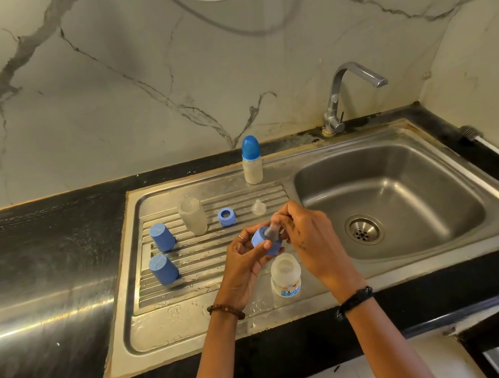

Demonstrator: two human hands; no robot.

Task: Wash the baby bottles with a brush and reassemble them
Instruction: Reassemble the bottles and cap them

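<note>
- Baby-bottle collar, the blue screw ring, is gripped in the curled fingers of the left hand, held above the steel drainboard.
- Right hand pinches a clear teat at the collar's opening; by my reading the teat is being seated or pulled through.
- Open bottle stands just below both hands, near the front of the drainboard.
- Farther out: a second open bottle, a loose collar, a loose teat, two blue caps lying apart, and one capped bottle at the back.
- Risk: a wet teat could slip from the pinch and drop towards the sink basin; a lowered wrist could tip the open bottle.
- Writing: the near bottle carries a blue printed band, too blurred to read.
</note>
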